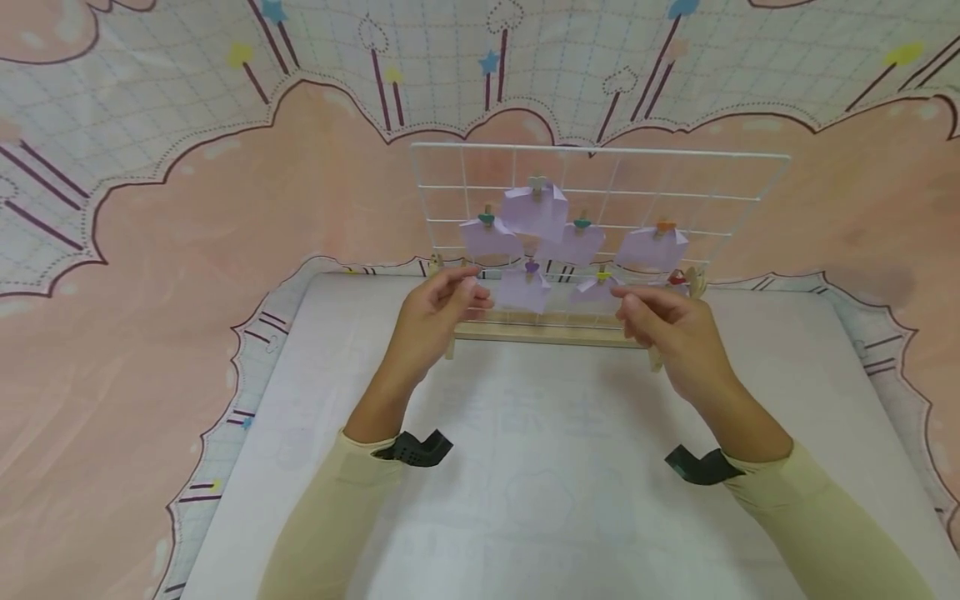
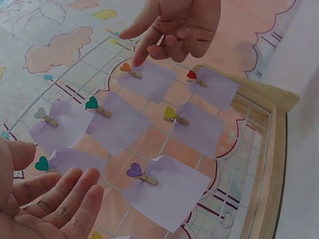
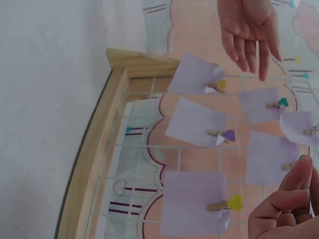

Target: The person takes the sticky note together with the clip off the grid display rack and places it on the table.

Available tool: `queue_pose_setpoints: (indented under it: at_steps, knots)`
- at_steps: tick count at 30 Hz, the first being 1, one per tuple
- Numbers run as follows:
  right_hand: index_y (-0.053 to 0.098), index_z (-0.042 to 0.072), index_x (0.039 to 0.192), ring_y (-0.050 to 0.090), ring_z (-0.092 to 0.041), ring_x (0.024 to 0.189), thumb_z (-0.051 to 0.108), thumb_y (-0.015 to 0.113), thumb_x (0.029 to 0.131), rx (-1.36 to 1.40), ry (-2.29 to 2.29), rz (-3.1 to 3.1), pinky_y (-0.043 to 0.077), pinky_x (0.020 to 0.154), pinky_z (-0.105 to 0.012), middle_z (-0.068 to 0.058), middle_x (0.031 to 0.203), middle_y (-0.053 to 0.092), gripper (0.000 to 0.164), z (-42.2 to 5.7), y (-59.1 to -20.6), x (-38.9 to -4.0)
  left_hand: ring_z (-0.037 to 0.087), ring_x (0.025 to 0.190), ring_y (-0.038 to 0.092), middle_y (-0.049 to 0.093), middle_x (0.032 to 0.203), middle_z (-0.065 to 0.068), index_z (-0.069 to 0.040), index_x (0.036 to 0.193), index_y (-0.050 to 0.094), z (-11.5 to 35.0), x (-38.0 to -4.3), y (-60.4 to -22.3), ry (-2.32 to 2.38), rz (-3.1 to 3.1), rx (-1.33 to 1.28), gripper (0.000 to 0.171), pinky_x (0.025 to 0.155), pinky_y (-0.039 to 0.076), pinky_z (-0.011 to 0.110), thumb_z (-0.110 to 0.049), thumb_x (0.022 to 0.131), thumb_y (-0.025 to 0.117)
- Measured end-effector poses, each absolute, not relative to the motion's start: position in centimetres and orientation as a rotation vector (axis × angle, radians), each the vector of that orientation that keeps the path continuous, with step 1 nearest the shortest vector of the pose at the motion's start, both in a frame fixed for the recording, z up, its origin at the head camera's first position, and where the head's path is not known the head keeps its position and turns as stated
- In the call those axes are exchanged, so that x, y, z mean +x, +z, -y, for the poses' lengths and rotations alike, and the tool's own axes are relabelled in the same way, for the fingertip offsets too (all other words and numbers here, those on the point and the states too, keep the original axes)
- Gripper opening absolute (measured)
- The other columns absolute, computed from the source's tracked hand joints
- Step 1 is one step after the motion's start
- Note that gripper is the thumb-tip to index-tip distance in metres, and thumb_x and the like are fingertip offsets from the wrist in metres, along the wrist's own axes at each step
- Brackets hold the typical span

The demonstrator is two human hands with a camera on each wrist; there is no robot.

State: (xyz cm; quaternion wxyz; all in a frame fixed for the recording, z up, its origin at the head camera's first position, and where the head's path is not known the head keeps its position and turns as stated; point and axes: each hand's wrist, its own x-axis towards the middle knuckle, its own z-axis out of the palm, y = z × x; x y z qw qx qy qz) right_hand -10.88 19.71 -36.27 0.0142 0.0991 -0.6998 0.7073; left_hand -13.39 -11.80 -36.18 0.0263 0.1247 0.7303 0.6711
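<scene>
A white wire grid [image 1: 600, 152] stands upright in a wooden base [image 1: 540, 332], with several lilac paper notes [image 1: 534, 212] pinned to it by small wooden clothespins [image 2: 148, 178] topped with coloured hearts. My left hand [image 1: 442, 300], fingers relaxed and holding nothing, hovers before the grid's left side, near a note with a green heart [image 2: 41, 163]. At the right side is my right hand [image 1: 675, 329], its fingers loosely bent and no object between them. Its index fingertip overlaps the orange-heart clothespin [image 2: 130, 71] in the left wrist view.
The grid stands at the back of a white tabletop [image 1: 525, 483]. Behind and around it hangs a cloth [image 1: 187, 250] printed with peach clouds, stars and a checked pattern. Black straps [image 1: 416, 448] show at both sleeve cuffs.
</scene>
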Motion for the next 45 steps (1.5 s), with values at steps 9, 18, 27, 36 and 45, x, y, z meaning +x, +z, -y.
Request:
queue_pose_setpoints:
  at_steps: [9,18,27,36,45]
  knots:
    - [0.074,0.001,0.116,0.053,-0.015,0.068,0.012,0.065,0.100,0.273,2.211,2.191,0.042,0.054,-0.019,0.003,0.084,0.067,0.021,-19.3,-36.2,-11.6,0.028,0.107,0.072,0.068,0.116,0.022,-0.005,0.136,0.059,11.3,-14.3,-35.6,2.057,-2.279,0.361,0.037,0.094,0.060,0.039,-0.027,0.106,0.056]
    - [0.070,-0.003,0.122,0.057,-0.012,0.070,0.013,0.066,0.100,0.253,2.205,2.174,0.045,0.058,-0.017,0.004,0.087,0.066,0.028,-18.9,-36.1,-12.1,0.027,0.107,0.072,0.067,0.119,0.025,-0.006,0.136,0.058,11.2,-14.5,-35.5,2.050,-2.307,0.385,0.037,0.093,0.060,0.033,-0.028,0.106,0.056]
    - [0.071,-0.004,0.121,0.057,-0.012,0.069,0.014,0.070,0.098,0.294,2.208,2.132,0.042,0.055,-0.018,0.003,0.091,0.068,0.029,-18.0,-35.4,-12.8,0.024,0.107,0.072,0.069,0.118,0.018,-0.006,0.137,0.057,10.9,-14.9,-35.5,2.043,-2.337,0.422,0.040,0.094,0.060,0.034,-0.032,0.106,0.055]
    - [0.075,0.004,0.118,0.056,-0.013,0.067,0.015,0.070,0.098,0.289,2.175,2.131,0.035,0.049,-0.019,0.000,0.082,0.065,0.023,-17.0,-34.5,-13.3,0.027,0.108,0.071,0.066,0.121,0.025,-0.005,0.138,0.056,10.3,-15.3,-34.9,2.079,-2.293,0.442,0.038,0.095,0.060,0.035,-0.027,0.107,0.055]
    - [0.072,-0.003,0.118,0.056,-0.014,0.067,0.018,0.071,0.097,0.294,2.063,2.185,0.033,0.045,-0.018,0.000,0.078,0.064,0.030,-16.3,-33.8,-13.7,0.024,0.107,0.072,0.069,0.116,0.016,-0.006,0.137,0.057,9.8,-15.5,-34.1,2.091,-2.292,0.485,0.036,0.094,0.060,0.034,-0.026,0.107,0.055]
